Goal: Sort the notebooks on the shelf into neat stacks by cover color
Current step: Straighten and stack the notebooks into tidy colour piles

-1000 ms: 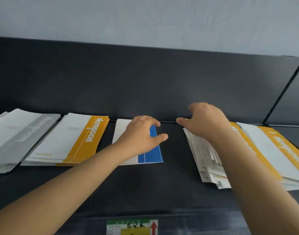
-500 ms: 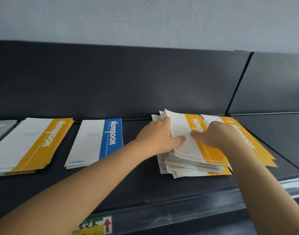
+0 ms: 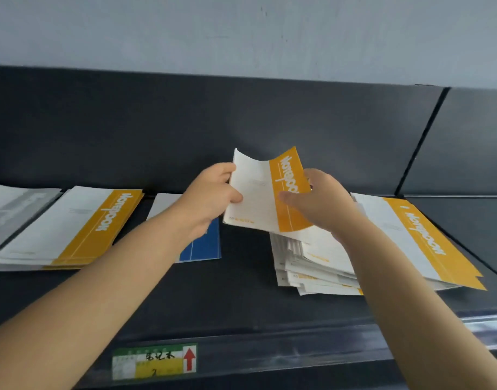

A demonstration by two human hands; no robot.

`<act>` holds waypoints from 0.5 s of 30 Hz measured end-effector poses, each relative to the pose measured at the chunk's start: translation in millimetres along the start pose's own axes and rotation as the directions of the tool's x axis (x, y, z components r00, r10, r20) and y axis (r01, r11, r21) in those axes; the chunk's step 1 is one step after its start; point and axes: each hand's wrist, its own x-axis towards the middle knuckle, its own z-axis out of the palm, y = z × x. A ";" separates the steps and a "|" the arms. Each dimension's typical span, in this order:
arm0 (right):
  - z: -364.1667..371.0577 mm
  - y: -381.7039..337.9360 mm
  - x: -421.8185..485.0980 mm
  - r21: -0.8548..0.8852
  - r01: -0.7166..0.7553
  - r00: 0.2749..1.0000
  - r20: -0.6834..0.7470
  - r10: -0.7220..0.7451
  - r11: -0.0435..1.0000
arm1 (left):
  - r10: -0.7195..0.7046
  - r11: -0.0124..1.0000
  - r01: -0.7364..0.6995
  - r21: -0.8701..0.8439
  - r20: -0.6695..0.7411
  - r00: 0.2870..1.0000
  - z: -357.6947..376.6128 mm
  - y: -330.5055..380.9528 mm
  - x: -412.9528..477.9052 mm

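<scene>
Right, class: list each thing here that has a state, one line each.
lifted orange notebook: raised, curled, held by both hands.
left hand: grips its white edge.
right hand: grips its orange band.
pile beneath: splayed, untidy.
left orange stack: flat, neat.
right orange stack: flat, slightly fanned.
blue notebook: flat.
grey stack: flat.

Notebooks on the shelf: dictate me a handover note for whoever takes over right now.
Left hand grips the left edge of an orange notebook; right hand holds its right edge. The notebook is lifted above the messy pile.
Orange stack lies at left, grey stack at far left, a blue notebook in the middle, large orange notebooks at right.
Done: grey, orange and blue stacks started.
Left: probably lay the held notebook on the orange stack, sort the messy pile, square the stacks.
</scene>
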 end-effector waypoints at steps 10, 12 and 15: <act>79.3 -85.2 -4.1 0.434 0.011 0.962 0.240 -0.128 0.901 | -0.097 0.984 0.057 -0.167 -0.246 0.964 -130.3 -24.5 -23.5; 102.9 -106.0 -6.0 0.408 0.014 0.954 0.267 -0.133 0.913 | -0.082 0.995 0.063 -0.075 -0.272 0.959 -159.1 -34.9 -26.3; 137.4 -139.6 -12.4 0.338 0.006 0.944 0.308 -0.117 0.941 | -0.078 0.990 0.110 0.092 -0.303 0.950 -204.4 -49.8 -30.0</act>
